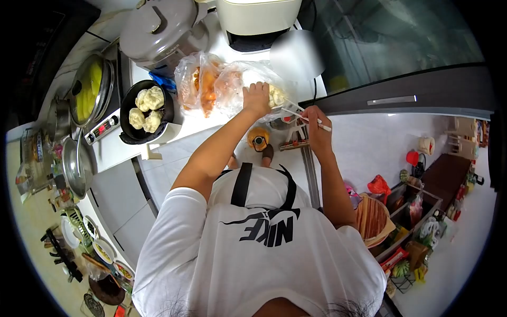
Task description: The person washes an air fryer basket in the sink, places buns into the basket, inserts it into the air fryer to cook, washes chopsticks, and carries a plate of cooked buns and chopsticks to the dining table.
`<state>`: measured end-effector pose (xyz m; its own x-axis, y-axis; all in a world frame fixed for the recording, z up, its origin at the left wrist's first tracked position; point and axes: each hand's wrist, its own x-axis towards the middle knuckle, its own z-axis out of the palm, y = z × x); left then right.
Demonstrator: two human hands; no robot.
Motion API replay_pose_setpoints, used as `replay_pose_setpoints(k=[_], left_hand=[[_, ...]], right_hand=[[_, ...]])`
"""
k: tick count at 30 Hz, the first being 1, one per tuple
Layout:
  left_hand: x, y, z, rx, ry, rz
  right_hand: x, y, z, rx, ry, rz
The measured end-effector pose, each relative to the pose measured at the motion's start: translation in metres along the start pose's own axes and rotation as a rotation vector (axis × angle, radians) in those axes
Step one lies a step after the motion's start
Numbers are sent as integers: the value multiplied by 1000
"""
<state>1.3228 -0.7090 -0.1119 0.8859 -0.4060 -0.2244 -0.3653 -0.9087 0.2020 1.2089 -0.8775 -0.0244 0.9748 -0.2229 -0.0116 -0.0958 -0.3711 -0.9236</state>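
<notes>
My left hand (256, 99) grips the top of a clear plastic bag (230, 87) on the white counter. Pale dough pieces (276, 96), like those in the basket, show at the bag's right side. In my right hand (317, 122) is a pair of white chopsticks (322, 126), their tips reaching towards the dough pieces; whether they touch is too small to tell. Left of the bags, a black air fryer basket (127, 132) with a white handle holds several lumpy pale dough pieces (150, 99). A second plastic bag (189, 79) with orange-coloured food lies between basket and first bag.
Behind the bags stand a grey pressure cooker (158, 39) and a white appliance (259, 18). A lidded pan (91, 90) with yellow food sits at the left, by a metal pan (76, 166). A dark drawer (396, 96) borders the right side.
</notes>
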Motion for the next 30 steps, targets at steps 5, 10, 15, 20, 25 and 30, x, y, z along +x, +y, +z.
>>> replay_pose_setpoints(k=[5, 10, 15, 20, 25, 30], left_hand=[[11, -8, 20, -78, 31, 124], [28, -27, -1, -437, -84, 65], [49, -48, -5, -872, -264, 56], [54, -50, -11, -1220, -442, -207], [47, -56, -11, -1471, -480, -348], [41, -58, -5, -1597, -445, -332]], right_hand=[[5, 8, -3, 47, 35, -40], [6, 5, -5, 119, 47, -66], [13, -3, -8, 114, 38, -126], [8, -10, -17, 32, -42, 11], [-3, -40, -38, 297, 58, -181], [19, -46, -31, 208, -43, -201]])
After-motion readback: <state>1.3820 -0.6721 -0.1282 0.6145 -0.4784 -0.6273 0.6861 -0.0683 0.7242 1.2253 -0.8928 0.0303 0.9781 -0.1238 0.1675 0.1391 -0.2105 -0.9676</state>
